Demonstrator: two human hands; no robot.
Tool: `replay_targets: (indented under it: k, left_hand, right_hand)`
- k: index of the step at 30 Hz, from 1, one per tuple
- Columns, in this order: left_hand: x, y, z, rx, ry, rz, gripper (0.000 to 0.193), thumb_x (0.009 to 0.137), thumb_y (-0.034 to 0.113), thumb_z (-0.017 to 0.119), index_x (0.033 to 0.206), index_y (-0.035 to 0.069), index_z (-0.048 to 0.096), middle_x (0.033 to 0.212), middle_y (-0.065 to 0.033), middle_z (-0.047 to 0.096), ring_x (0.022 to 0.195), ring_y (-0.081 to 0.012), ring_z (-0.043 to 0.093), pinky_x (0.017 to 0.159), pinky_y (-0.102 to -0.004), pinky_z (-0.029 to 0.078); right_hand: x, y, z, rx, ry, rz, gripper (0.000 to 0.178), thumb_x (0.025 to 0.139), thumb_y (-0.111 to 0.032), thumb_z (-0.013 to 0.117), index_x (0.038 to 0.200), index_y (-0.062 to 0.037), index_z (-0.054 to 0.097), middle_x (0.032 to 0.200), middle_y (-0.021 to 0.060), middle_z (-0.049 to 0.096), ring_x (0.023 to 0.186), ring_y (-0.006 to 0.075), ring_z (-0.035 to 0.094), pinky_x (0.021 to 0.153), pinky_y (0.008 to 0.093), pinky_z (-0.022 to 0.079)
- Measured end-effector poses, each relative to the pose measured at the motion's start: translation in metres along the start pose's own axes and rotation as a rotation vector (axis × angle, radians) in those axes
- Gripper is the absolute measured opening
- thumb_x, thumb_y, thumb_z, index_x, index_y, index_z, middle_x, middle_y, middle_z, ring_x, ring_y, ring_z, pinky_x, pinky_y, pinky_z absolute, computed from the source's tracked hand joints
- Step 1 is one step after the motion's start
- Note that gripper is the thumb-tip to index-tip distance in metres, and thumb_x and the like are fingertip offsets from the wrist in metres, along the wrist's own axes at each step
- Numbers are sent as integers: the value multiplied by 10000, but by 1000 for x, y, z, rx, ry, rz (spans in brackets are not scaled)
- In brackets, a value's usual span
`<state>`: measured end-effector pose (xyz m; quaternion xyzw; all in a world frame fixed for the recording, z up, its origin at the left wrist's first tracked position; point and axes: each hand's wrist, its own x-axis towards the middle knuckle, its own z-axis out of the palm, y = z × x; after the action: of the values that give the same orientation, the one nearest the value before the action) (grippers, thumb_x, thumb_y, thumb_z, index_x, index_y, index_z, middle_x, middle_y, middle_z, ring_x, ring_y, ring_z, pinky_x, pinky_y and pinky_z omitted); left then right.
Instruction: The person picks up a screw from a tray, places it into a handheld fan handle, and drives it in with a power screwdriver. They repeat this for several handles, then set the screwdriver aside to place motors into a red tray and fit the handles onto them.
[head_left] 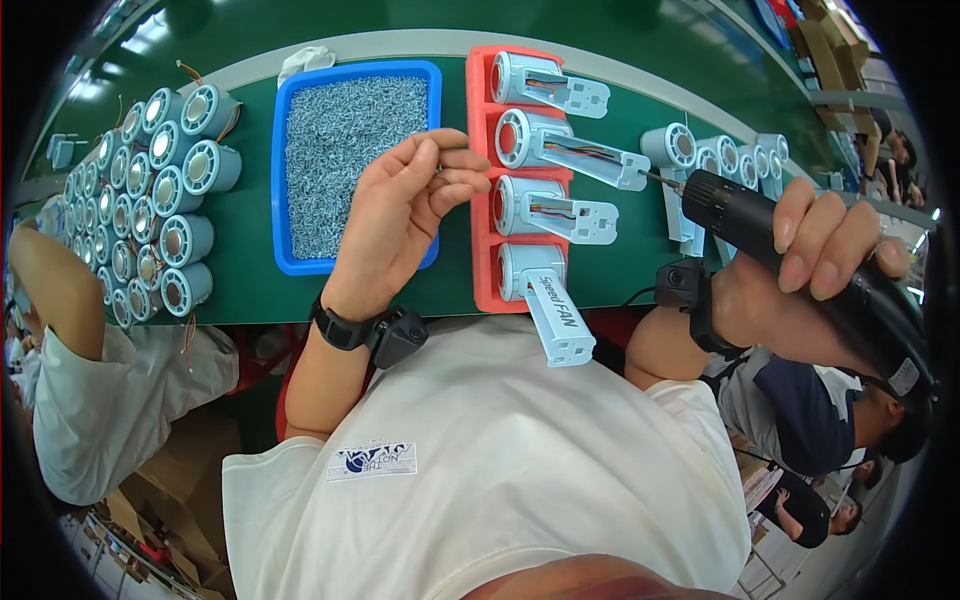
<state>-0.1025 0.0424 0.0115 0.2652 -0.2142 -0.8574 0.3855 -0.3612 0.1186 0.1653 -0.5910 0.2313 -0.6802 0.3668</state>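
at the centre of the green bench, four pale blue-grey handheld fan housings are sitting in a red moulded holder, stacked from twelve to six o'clock. the top fan housing, the second fan housing and the third fan housing are lying open with coloured wires showing along their handles; the lowest fan housing is showing a closed, printed handle face and judging by that appears further along than the other three. the left hand is pinching a small screw between thumb and forefinger, fingers curled narrow, at nine o'clock of the holder and just over the right rim of a blue plastic tray filled with a dense bed of small, glinting metal screws. the right hand is wrapping closed around a black electric screwdriver, matte and cylindrical, its thin bit pointing toward the end of the second housing at three o'clock of the holder. at nine o'clock of the tray, smooth round motor shells with metallic centres are standing in packed rows; at two o'clock, more round fan parts are waiting. each wrist is wearing a black strap carrying a small device.
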Motion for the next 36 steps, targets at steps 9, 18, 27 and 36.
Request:
replay_targets:
  k: [9, 18, 27, 36]
  left_hand:
    - [1, 15, -14, 5, 91, 72, 315, 1031, 224, 474, 1138, -60, 554, 1018, -166, 672, 810, -132, 669, 709, -222, 557]
    - [30, -23, 40, 117, 28, 20, 215, 986, 181, 576, 984, -31, 610, 920, -76, 656, 721, -69, 582, 646, -180, 478]
    - [36, -34, 20, 90, 81, 51, 155, 980, 122, 575, 1018, -26, 601, 881, -28, 597, 708, -62, 556, 630, -162, 475]
    - [40, -37, 15, 58, -54, 98, 143, 971, 112, 586, 1022, -18, 617, 872, -35, 616, 702, -63, 553, 632, -168, 489]
  right_hand:
    - [8, 14, -6, 43, -244, 23, 606, 883, -661, 467, 1053, -98, 612, 698, 4, 530, 550, 125, 506, 713, 331, 379]
    - [-5, 3, 0, 36, -29, -102, 503, 936, -541, 468, 1128, -93, 592, 712, 27, 532, 570, 151, 517, 711, 355, 405]
    - [-1, 32, -23, 380, 54, -311, 749, 878, -735, 402, 1158, -61, 572, 726, 44, 544, 579, 185, 543, 662, 379, 456]
    - [0, 24, -27, 300, 123, -289, 869, 834, -833, 269, 1163, -81, 558, 685, 49, 547, 506, 181, 528, 580, 358, 462]
